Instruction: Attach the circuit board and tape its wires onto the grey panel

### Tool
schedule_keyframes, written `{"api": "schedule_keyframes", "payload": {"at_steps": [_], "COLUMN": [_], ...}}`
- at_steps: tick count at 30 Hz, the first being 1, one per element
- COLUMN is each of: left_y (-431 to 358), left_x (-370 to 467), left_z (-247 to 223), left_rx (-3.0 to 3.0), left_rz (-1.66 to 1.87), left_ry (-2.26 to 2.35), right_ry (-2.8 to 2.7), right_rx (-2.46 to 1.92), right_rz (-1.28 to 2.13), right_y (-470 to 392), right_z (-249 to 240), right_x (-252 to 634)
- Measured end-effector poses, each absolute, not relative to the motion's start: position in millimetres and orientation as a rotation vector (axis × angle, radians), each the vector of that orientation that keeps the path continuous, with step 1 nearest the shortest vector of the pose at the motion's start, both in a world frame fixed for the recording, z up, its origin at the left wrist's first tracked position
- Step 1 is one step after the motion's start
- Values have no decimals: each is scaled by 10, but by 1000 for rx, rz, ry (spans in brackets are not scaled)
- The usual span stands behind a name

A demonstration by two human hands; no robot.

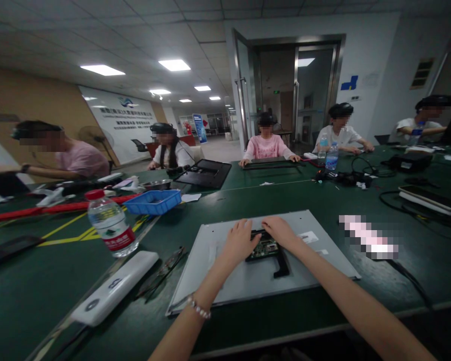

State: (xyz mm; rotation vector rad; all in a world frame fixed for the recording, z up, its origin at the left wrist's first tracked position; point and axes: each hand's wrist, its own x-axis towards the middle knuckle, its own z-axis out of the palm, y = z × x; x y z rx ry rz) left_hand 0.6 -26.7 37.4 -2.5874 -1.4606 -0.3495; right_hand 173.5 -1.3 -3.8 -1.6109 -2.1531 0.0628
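A flat grey panel (240,281), like the back of a screen, lies on the green table in front of me. On its middle sits a green circuit board (263,249) with a black plastic bracket (281,265) that has an arm bent toward me. My left hand (242,243) grips the left side of the bracket, thumb toward the board and fingers over the far edge. At the upper right corner, the bent fingers of my right hand (280,230) hold the same bracket. Both hands partly cover its far edge, so the exact finger contact is hidden.
Left of the panel are a white power bank (116,288), a pair of glasses (163,271), a water bottle (113,225) and a blue tray (154,201). A blurred-out device (368,238) with a cable lies right. Several people sit across the table around black frames (203,173).
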Motion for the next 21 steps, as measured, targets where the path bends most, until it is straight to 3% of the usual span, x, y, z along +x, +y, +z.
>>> {"api": "schedule_keyframes", "payload": {"at_steps": [6,21], "left_y": [-317,-306], "left_x": [92,101], "left_z": [111,-24], "left_rx": [-2728,-2748], "left_rz": [-366,-372], "left_ry": [-1410,-1424], "right_ry": [-1992,-2068], "right_rx": [-1677,-1667], "right_rz": [-19,-8], "right_y": [-30,-74], "right_z": [30,-70], "right_x": [1844,2080]}}
